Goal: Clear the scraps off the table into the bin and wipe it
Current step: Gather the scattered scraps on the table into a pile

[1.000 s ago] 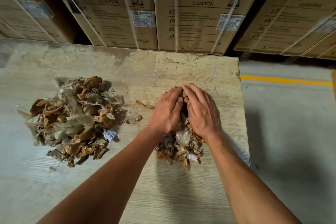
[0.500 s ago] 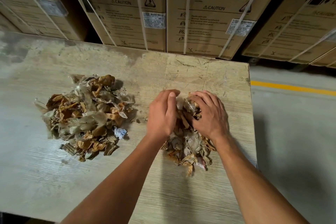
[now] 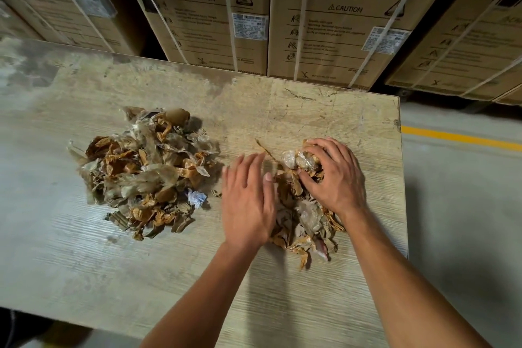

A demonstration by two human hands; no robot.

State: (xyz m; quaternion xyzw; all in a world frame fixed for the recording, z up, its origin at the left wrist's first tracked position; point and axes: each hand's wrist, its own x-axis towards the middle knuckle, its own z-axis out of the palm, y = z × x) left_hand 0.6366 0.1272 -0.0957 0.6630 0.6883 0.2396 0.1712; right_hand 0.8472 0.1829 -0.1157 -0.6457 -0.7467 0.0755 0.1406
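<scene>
I see two heaps of scraps on the worn wooden table (image 3: 282, 305); the smaller pile (image 3: 306, 220) lies near the table's right edge, directly between my two hands, while the larger pile (image 3: 147, 169) sits well apart to the left, untouched. My right hand (image 3: 333, 175) rests on the far end of the smaller pile, its fingers curled down over a crumpled clear plastic wad (image 3: 302, 161) and the brown tape scraps around it, so I read that hand as gripping the pile's top. My left hand (image 3: 247, 200) lies flat with fingers straight and spread, pressed against the left flank of the same pile, holding nothing; its thumb touches the scraps at the pile's edge. The nearer part of the pile spills out from between both wrists toward me. A thin brown strip (image 3: 264, 147) lies just beyond my left fingertips; behind the table stand strapped cardboard cartons (image 3: 339, 22), and a yellow floor line (image 3: 460, 137) runs at the right.
</scene>
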